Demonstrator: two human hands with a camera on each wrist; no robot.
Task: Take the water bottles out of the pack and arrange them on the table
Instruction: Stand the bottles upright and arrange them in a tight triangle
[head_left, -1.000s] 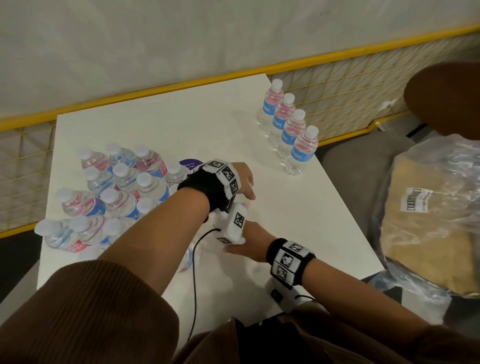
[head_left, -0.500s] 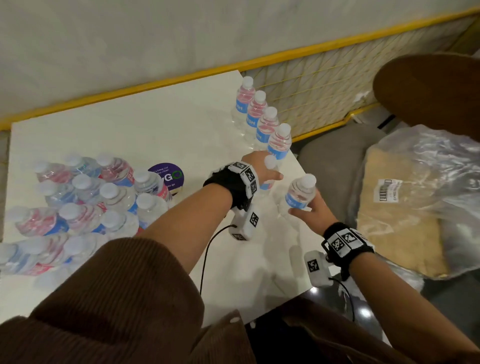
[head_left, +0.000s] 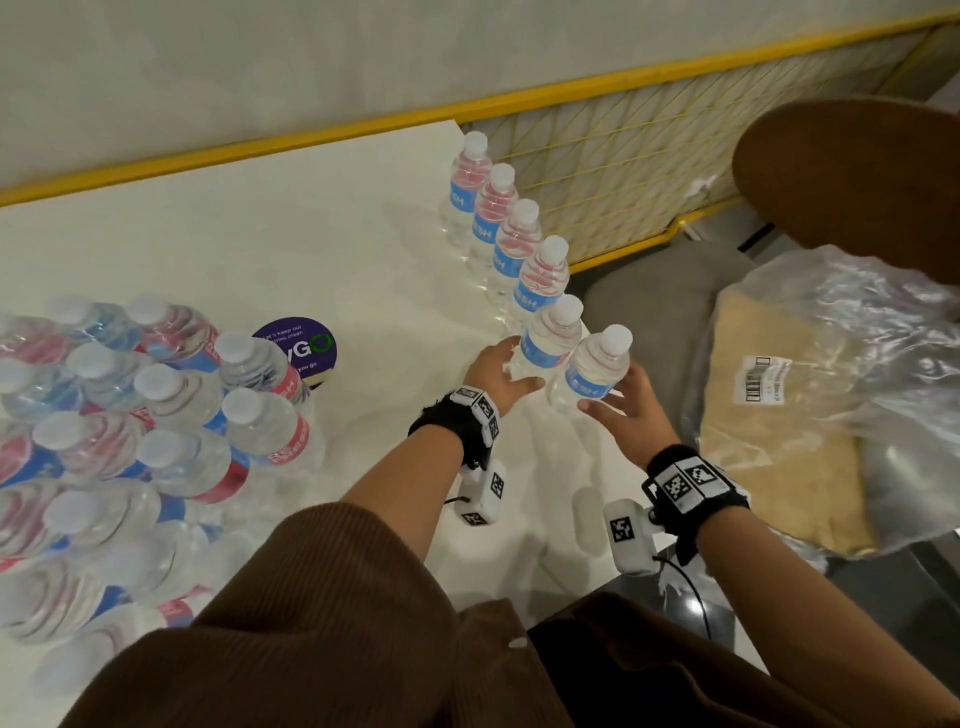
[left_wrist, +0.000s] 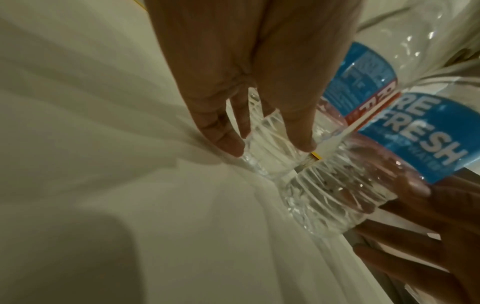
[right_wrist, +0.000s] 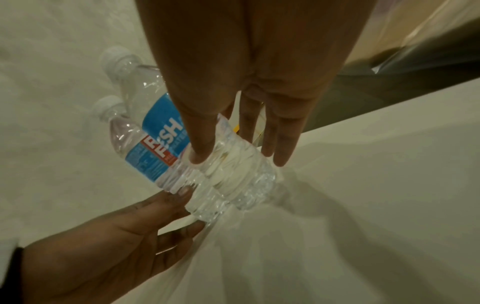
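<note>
Six clear water bottles with blue labels stand in a row (head_left: 511, 244) along the white table's (head_left: 291, 228) right edge. My left hand (head_left: 511, 366) touches the fifth bottle (head_left: 550, 338) low on its side with straight fingers (left_wrist: 298, 127). My right hand (head_left: 618, 400) brackets the nearest bottle (head_left: 592, 371) with thumb and straight fingers (right_wrist: 280, 144); the thumb rests on its ribbed lower body (right_wrist: 233, 170). Both bottles stand upright on the table. The torn pack (head_left: 156, 415) with several more bottles sits at the left.
A round purple sticker (head_left: 301, 348) lies beside the pack. A yellow mesh railing (head_left: 623, 171) runs behind the table. Off the right edge are a grey seat (head_left: 665, 301), a plastic-wrapped brown parcel (head_left: 805, 415) and a brown chair back (head_left: 857, 182).
Both hands carried a bottle each from the pack to the right edge and set them down at the near end of the row; their fingers have straightened.
</note>
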